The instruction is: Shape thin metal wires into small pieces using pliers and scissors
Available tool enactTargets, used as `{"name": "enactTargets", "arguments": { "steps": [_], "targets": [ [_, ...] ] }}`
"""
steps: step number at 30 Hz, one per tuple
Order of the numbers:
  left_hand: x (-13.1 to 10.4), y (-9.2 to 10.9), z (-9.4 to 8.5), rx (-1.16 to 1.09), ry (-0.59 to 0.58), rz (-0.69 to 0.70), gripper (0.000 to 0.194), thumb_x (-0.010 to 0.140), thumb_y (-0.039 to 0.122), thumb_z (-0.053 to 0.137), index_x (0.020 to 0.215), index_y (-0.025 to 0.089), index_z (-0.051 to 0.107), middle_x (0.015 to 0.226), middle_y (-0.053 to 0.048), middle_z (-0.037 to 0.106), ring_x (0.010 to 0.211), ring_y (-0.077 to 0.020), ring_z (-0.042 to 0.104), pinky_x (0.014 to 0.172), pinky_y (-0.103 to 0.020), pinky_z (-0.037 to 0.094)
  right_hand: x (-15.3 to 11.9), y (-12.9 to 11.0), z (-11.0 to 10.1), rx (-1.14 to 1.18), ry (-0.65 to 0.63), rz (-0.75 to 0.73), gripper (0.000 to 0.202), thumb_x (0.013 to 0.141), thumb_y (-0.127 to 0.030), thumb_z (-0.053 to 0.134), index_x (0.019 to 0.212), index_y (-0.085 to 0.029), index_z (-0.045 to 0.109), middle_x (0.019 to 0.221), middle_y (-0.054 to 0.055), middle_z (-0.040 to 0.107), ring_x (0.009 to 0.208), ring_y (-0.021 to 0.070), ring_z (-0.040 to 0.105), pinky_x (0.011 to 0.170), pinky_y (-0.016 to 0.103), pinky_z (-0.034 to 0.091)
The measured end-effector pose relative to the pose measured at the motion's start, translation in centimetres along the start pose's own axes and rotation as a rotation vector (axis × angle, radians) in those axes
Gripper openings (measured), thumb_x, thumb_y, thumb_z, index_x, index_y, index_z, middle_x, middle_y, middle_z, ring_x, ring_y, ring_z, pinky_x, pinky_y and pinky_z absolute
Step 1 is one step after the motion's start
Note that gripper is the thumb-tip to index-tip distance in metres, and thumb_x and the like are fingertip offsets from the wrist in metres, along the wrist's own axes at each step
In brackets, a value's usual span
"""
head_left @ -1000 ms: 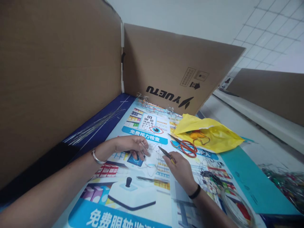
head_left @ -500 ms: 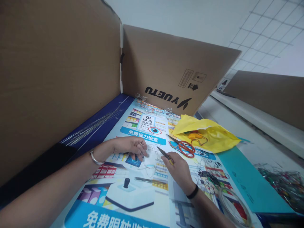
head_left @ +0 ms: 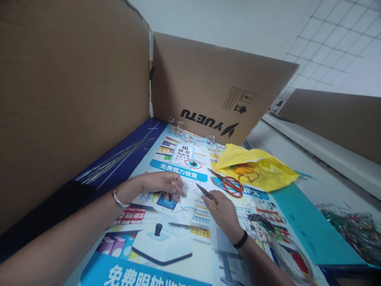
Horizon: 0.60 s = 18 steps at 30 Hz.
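My left hand [head_left: 165, 185] is closed in a pinch on a thin bent wire [head_left: 189, 186], whose loops reach out to the right of the fingertips. In my right hand [head_left: 224, 210] is a pair of pliers [head_left: 204, 191] with dark pointed jaws and a yellowish grip. The jaw tips point up-left, close to the wire; whether they grip it is too fine to tell. Just beyond my right hand lie scissors [head_left: 232, 186] with orange-red handles. Below my left hand, a bundle of short wires [head_left: 181, 226] rests on the printed poster [head_left: 166, 274].
Long straight wires [head_left: 119, 159] lie along the left. A yellow bag [head_left: 268, 174] gapes open behind the scissors. Right of my right wrist are black wire pieces [head_left: 262, 220] and a clear coil [head_left: 293, 254]. Cardboard walls [head_left: 208, 79] stand left and behind. Tangled wire [head_left: 351, 230] lies far right.
The view has shifted very slightly. Both hands, the wire and the pliers stay in nearly the same places.
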<state>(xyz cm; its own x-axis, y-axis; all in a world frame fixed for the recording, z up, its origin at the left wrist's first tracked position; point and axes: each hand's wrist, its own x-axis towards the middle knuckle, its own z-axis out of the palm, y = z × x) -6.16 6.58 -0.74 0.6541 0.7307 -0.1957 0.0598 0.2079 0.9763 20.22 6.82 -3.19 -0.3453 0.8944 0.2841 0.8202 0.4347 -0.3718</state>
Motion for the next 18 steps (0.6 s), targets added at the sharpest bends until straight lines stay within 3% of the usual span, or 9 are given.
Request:
{"name": "enactTargets", "arguments": {
  "steps": [18],
  "targets": [
    [-0.11,0.53,0.51,0.008,0.061,-0.002,0.029,0.072,0.026,0.066,0.092,0.017,0.046,0.101,-0.012,0.068,0.075,-0.0156,0.064,0.055,-0.022,0.04,0.05,0.22,0.2,0.025,0.043,-0.007,0.031,0.082,-0.049,0.046,0.072,-0.021,0.055,0.07,0.001,0.059,0.066,0.0146,0.055,0.058,0.023,0.036]
  ]
}}
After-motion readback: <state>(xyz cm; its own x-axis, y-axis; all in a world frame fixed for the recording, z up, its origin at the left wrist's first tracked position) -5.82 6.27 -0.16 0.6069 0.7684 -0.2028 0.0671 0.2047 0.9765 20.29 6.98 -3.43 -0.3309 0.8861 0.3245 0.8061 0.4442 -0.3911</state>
